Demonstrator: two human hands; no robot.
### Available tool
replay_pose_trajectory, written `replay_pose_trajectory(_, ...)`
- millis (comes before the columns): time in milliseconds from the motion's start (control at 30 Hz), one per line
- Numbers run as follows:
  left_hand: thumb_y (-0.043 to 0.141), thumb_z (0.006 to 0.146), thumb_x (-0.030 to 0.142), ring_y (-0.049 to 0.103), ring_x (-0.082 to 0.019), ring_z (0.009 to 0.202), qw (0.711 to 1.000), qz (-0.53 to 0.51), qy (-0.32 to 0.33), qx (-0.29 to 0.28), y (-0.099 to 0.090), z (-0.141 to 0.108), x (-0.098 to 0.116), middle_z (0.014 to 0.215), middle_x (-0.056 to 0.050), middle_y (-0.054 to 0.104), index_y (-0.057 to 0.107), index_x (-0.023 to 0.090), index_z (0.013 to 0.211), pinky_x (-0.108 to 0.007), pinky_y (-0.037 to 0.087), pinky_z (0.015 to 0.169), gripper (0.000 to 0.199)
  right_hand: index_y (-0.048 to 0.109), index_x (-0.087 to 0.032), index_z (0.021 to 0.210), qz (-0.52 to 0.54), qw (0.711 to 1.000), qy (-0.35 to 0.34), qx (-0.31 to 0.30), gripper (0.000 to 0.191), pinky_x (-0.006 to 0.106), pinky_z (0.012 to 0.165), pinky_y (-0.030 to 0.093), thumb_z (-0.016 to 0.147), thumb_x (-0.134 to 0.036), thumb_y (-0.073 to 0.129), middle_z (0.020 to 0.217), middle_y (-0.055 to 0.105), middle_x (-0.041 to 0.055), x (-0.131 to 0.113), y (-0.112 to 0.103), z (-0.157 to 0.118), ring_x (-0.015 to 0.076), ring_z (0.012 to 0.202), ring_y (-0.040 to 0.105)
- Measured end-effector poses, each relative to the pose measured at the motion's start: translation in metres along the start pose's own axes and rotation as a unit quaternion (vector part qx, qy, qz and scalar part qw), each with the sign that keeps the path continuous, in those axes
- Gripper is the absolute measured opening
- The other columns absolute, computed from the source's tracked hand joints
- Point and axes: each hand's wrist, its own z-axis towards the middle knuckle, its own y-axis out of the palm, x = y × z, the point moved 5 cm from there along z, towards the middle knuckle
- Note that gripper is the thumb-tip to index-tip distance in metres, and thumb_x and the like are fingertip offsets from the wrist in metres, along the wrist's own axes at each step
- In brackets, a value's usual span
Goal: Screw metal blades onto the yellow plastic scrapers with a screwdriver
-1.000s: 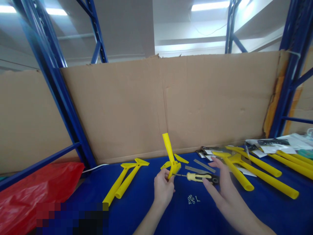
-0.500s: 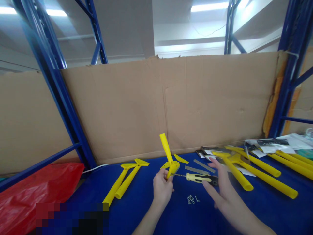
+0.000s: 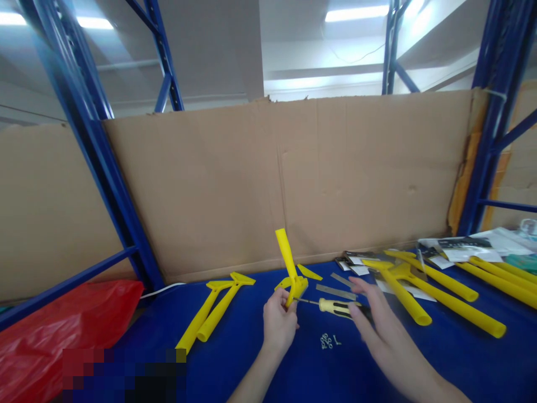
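Observation:
My left hand point(image 3: 280, 324) is closed round the head end of a yellow plastic scraper handle point(image 3: 286, 252), whose hollow grip points up and away. A screwdriver point(image 3: 331, 305) with a cream and black grip lies level, its tip against the scraper head near my left fingertips. My right hand point(image 3: 380, 322) is at the back of the screwdriver grip, thumb against it and the other fingers partly extended beyond. The black end is partly hidden by that hand. Small nuts and screws point(image 3: 327, 340) lie on the blue table below the screwdriver. Behind it are two flat metal blades point(image 3: 335, 292).
A loose yellow wedge-shaped piece point(image 3: 309, 272) lies behind the scraper head. Two yellow handles point(image 3: 222, 308) rest at left, several longer ones point(image 3: 453, 291) at right beside packets point(image 3: 465, 248). A cardboard wall point(image 3: 218, 190) closes the back. Red plastic sheeting point(image 3: 84, 319) lies at left.
My right hand has moved slightly left and closed in on the screwdriver grip, covering more of its black end. My left hand and the scraper handle have hardly moved.

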Motion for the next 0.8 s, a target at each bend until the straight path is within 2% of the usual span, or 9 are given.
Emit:
replay_pose_trajectory(67,0.058,0.072,0.013,0.049,-0.007,0.036,1.0,-0.002,-0.001,0.003,0.0,0.0,-0.001,0.054,0.007,0.048,0.047,0.019,0.068,-0.019,0.045,0.033,0.014,0.047,-0.024,0.124,0.011,1.0,-0.017,-0.017,0.039,0.039,0.087,0.053,0.087,-0.036,0.044,0.115,0.061,0.0105,-0.001,0.002,0.0,0.0248,0.105,0.062)
replay_pose_trajectory(167,0.059,0.072,0.015,0.049,-0.007,0.037,1.0,-0.004,0.013,-0.003,0.0,0.001,-0.002,0.054,0.008,0.047,0.047,0.019,0.068,-0.019,0.045,0.033,0.013,0.054,-0.023,0.109,0.016,0.999,0.008,-0.034,0.029,0.039,0.085,0.053,0.09,-0.039,0.038,0.097,0.065,0.0082,0.002,0.004,0.001,0.0234,0.093,0.065)
replay_pose_trajectory(233,0.059,0.072,0.016,0.049,-0.007,0.037,1.0,-0.005,0.015,-0.002,0.0,0.001,-0.002,0.055,0.008,0.047,0.047,0.019,0.068,-0.018,0.045,0.034,0.013,0.05,-0.023,0.115,0.009,0.999,0.038,-0.005,0.034,0.04,0.082,0.054,0.09,-0.043,0.037,0.099,0.064,0.0083,0.006,0.002,0.002,0.0228,0.088,0.066)
replay_pose_trajectory(333,0.06,0.072,0.017,0.049,-0.006,0.038,1.0,-0.012,-0.001,0.004,0.0,0.001,-0.003,0.055,0.008,0.048,0.046,0.019,0.069,-0.016,0.045,0.033,0.015,0.043,-0.024,0.125,0.016,1.0,0.025,0.003,0.043,0.039,0.075,0.055,0.086,-0.042,0.044,0.106,0.062,0.0081,0.004,0.001,0.004,0.0214,0.08,0.065)
replay_pose_trajectory(433,0.058,0.073,0.016,0.049,-0.006,0.038,1.0,-0.006,0.01,-0.006,0.002,0.0,-0.001,0.055,0.008,0.047,0.047,0.019,0.069,-0.016,0.045,0.034,0.013,0.05,-0.022,0.113,0.02,0.999,0.042,-0.016,0.035,0.037,0.072,0.054,0.089,-0.043,0.037,0.087,0.064,0.0056,0.004,0.002,0.005,0.0211,0.073,0.064)
replay_pose_trajectory(467,0.057,0.073,0.015,0.049,-0.006,0.038,1.0,-0.001,0.016,-0.007,0.002,0.0,-0.001,0.055,0.008,0.047,0.047,0.019,0.069,-0.017,0.045,0.034,0.011,0.049,-0.022,0.115,0.02,0.998,0.054,-0.012,0.037,0.037,0.071,0.054,0.089,-0.044,0.036,0.088,0.064,0.0061,0.004,0.001,0.005,0.0212,0.073,0.064)
replay_pose_trajectory(567,0.056,0.073,0.014,0.05,-0.007,0.038,1.0,0.011,0.013,0.002,0.0,0.0,-0.002,0.056,0.008,0.048,0.045,0.02,0.069,-0.018,0.046,0.034,0.013,0.034,-0.023,0.133,0.042,0.998,0.047,-0.003,0.051,0.035,0.071,0.055,0.087,-0.044,0.043,0.114,0.059,0.0108,0.003,0.001,0.004,0.0206,0.08,0.065)
replay_pose_trajectory(700,0.057,0.073,0.014,0.05,-0.007,0.037,1.0,0.013,0.024,-0.005,0.0,-0.001,0.0,0.055,0.008,0.047,0.046,0.02,0.069,-0.018,0.045,0.034,0.013,0.038,-0.022,0.128,0.057,0.997,0.05,-0.028,0.044,0.034,0.07,0.054,0.09,-0.044,0.037,0.099,0.063,0.0087,0.004,0.005,0.002,0.0193,0.074,0.063)
replay_pose_trajectory(800,0.057,0.073,0.015,0.049,-0.007,0.036,1.0,0.01,0.022,-0.002,0.0,-0.001,0.0,0.054,0.009,0.046,0.044,0.02,0.068,-0.018,0.044,0.034,0.014,0.021,-0.027,0.14,0.088,0.992,0.089,-0.018,0.058,0.031,0.058,0.054,0.088,-0.045,0.041,0.116,0.057,0.0098,0.009,0.004,0.002,0.0161,0.065,0.062)
